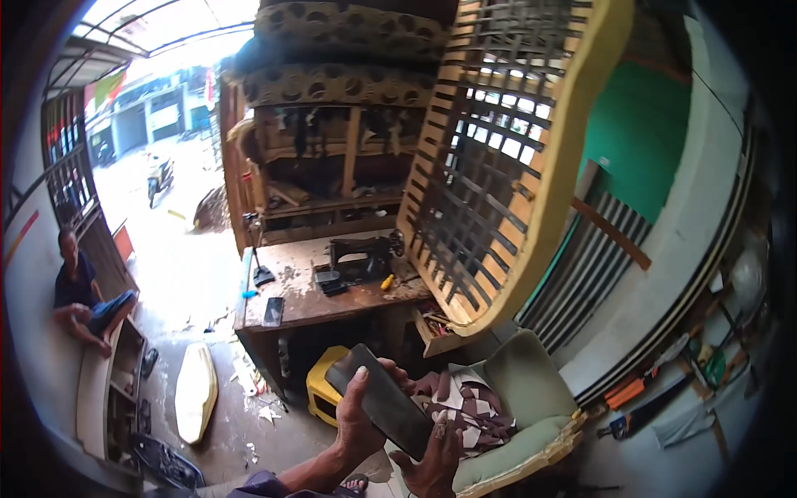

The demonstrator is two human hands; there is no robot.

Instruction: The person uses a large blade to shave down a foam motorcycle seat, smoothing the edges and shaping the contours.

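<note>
L hand (359, 423) + R hand (436, 466), latter cut off btm, gripping dark slab (383, 404); underside hidden.

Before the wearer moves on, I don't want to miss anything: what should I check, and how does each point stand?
1. Left hand on the dark slab: ok, thumb on top.
2. Right hand on the slab: ok, at its near end.
3. Slab's underside: cannot tell, hidden.
4. Armchair seat free: not ok, fabric scraps lie on it.
5. Floor free of litter: not ok, pale bits lie about.
6. Sewing machine upright on the table: ok.
</note>
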